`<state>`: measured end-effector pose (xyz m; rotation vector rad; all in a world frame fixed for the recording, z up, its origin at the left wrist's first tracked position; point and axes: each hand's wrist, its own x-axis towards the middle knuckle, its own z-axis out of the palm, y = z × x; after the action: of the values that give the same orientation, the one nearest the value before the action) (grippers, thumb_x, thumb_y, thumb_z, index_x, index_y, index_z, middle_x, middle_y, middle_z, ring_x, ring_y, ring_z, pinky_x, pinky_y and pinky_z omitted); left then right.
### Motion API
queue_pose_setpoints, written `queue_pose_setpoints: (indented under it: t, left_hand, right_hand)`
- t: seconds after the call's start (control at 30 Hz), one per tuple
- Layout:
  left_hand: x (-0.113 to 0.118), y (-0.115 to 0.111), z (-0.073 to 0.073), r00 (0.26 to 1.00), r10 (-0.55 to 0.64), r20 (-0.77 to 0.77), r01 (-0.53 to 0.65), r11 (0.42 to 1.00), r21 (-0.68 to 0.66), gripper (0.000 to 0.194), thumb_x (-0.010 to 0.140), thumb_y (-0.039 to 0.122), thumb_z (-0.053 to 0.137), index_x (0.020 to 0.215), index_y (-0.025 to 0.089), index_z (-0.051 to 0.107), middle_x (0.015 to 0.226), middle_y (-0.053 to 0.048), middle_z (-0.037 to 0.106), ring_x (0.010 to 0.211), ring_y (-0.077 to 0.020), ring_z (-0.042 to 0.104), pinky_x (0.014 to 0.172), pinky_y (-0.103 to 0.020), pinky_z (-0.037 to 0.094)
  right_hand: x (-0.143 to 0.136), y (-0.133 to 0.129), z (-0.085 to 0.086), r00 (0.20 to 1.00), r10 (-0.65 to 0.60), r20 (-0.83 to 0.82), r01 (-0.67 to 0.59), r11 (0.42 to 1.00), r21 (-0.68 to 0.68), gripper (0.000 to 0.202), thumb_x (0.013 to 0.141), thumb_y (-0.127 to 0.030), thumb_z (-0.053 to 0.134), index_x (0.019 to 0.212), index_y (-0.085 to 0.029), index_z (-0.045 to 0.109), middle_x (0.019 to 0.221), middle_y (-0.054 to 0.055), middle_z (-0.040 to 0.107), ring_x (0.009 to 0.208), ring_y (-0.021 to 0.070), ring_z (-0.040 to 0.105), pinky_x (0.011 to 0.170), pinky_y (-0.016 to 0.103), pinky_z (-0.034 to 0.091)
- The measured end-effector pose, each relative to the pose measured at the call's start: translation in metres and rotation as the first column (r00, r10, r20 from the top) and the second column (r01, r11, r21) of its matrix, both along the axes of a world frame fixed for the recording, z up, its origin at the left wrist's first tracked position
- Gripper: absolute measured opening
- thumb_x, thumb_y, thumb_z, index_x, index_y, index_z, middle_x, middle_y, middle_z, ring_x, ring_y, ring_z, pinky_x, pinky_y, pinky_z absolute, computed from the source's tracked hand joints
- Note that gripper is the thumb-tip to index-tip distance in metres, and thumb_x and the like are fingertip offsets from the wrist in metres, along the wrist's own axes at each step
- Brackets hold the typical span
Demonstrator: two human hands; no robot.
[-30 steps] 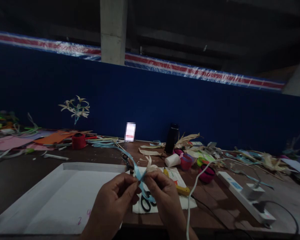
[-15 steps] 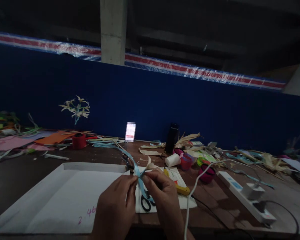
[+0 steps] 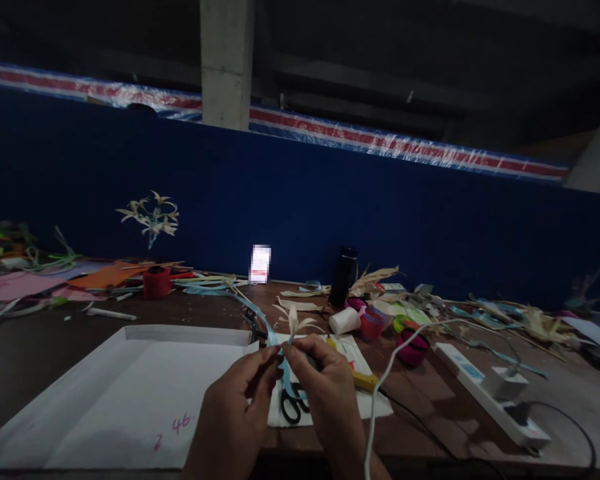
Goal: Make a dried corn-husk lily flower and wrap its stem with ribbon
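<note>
Low in the middle of the view, both my hands meet with fingertips pinched together. My left hand (image 3: 243, 407) grips a light blue strip (image 3: 267, 325), which trails off to the upper left. Its lower part hangs between the hands, over black-handled scissors (image 3: 291, 405). My right hand (image 3: 327, 383) pinches the stem of a small pale flower (image 3: 293, 321), whose dry, husk-like petals spread above the fingertips. Blue wrapping shows just under the petals; the rest of the stem is hidden by my fingers. The scissors lie on a white sheet (image 3: 280, 418), their blades covered.
A white box lid (image 3: 105, 400) lies left, a yellow cutter (image 3: 364, 381) right. Farther right are a white cable (image 3: 397, 353) and power strip (image 3: 480, 387). Behind stand a lit phone (image 3: 260, 264), black bottle (image 3: 343, 277) and finished-looking flower bunch (image 3: 153, 217); husks and paper are scattered around.
The flower has turned more upright, and its petals now fan out above my fingers. The blue strip no longer crosses in front of the fingertips; my left hand has shifted slightly.
</note>
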<state>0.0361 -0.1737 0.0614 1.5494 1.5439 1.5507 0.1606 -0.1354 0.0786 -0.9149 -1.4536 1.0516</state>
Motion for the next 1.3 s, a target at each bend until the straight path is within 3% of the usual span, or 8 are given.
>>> queue_pose_setpoints:
  t: [0.07,0.17,0.27,0.37,0.57,0.9,1.07,1.3]
  left_hand:
    - [-0.003,0.002,0.007,0.964,-0.129,0.234,0.165,0.976,-0.14,0.031,0.076,0.038,0.059,0.101,0.022,0.066,0.094,-0.004,0.07,0.086,-0.0215,0.065,0.076,-0.031,0.052]
    - [-0.006,0.006,0.013,0.863,-0.218,0.456,0.341,0.917,-0.207,0.032,0.072,0.039,0.064,0.095,0.017,0.068,0.082,-0.004,0.071,0.077,-0.0196,0.066,0.074,-0.031,0.054]
    - [-0.007,0.011,0.016,0.822,-0.213,0.528,0.379,0.897,-0.226,0.029,0.066,0.037,0.07,0.086,0.015,0.07,0.073,-0.004,0.07,0.07,-0.017,0.065,0.071,-0.03,0.054]
    - [-0.007,0.012,0.015,0.825,-0.201,0.527,0.38,0.889,-0.256,0.03,0.065,0.037,0.071,0.085,0.015,0.069,0.071,-0.003,0.069,0.066,-0.0151,0.064,0.065,-0.027,0.053]
    - [-0.006,0.012,0.015,0.87,-0.228,0.437,0.37,0.888,-0.272,0.026,0.069,0.04,0.066,0.071,0.015,0.068,0.063,-0.001,0.065,0.058,-0.0124,0.06,0.058,-0.023,0.051]
    - [0.001,0.002,0.021,0.992,-0.057,0.112,0.068,0.993,-0.097,0.012,0.072,0.031,0.06,0.069,0.021,0.066,0.062,0.002,0.066,0.059,-0.0149,0.062,0.057,-0.02,0.047]
    - [0.003,0.001,0.017,0.997,0.067,-0.023,-0.067,0.998,-0.001,0.01,0.075,0.027,0.057,0.072,0.024,0.067,0.068,0.001,0.068,0.062,-0.0156,0.062,0.059,-0.02,0.045]
    - [-0.002,0.005,0.004,0.972,0.134,-0.194,-0.114,0.987,0.11,0.011,0.078,0.027,0.056,0.08,0.025,0.066,0.074,0.002,0.07,0.068,-0.0156,0.064,0.064,-0.022,0.045]
  right_hand:
    - [0.003,0.002,0.001,1.0,0.024,-0.009,-0.024,1.0,-0.017,0.018,0.075,-0.034,0.063,0.075,-0.016,0.068,0.072,0.001,0.06,0.07,0.0146,0.053,0.063,0.024,0.04]
    - [0.006,0.005,-0.001,0.999,0.043,-0.022,-0.043,0.999,-0.007,0.017,0.075,-0.032,0.063,0.073,-0.016,0.068,0.073,0.001,0.061,0.072,0.0146,0.054,0.067,0.025,0.04]
    - [0.008,0.006,-0.001,0.996,0.086,-0.005,-0.086,0.996,0.016,0.016,0.075,-0.03,0.062,0.071,-0.016,0.067,0.075,0.001,0.06,0.073,0.0148,0.053,0.069,0.026,0.04]
    - [0.009,0.004,0.003,0.992,0.124,0.027,-0.125,0.992,0.027,0.014,0.076,-0.027,0.06,0.071,-0.016,0.066,0.074,0.001,0.059,0.074,0.0149,0.053,0.07,0.026,0.04]
    - [0.011,0.005,0.002,0.993,0.099,0.064,-0.103,0.993,0.054,0.014,0.077,-0.026,0.058,0.071,-0.016,0.066,0.074,0.001,0.059,0.072,0.0145,0.053,0.068,0.025,0.04]
    - [0.014,0.009,-0.005,0.987,0.137,0.083,-0.139,0.99,0.019,0.016,0.076,-0.029,0.061,0.081,-0.016,0.069,0.082,0.004,0.065,0.078,0.0176,0.057,0.068,0.026,0.044]
    - [0.013,0.008,-0.004,0.988,0.151,0.039,-0.15,0.988,-0.022,0.02,0.075,-0.032,0.062,0.086,-0.017,0.07,0.083,0.005,0.068,0.077,0.0185,0.06,0.067,0.027,0.046]
    - [0.01,0.006,0.0,0.992,0.123,0.034,-0.121,0.991,-0.052,0.027,0.071,-0.036,0.066,0.087,-0.014,0.071,0.084,0.007,0.069,0.076,0.0201,0.06,0.066,0.029,0.047]
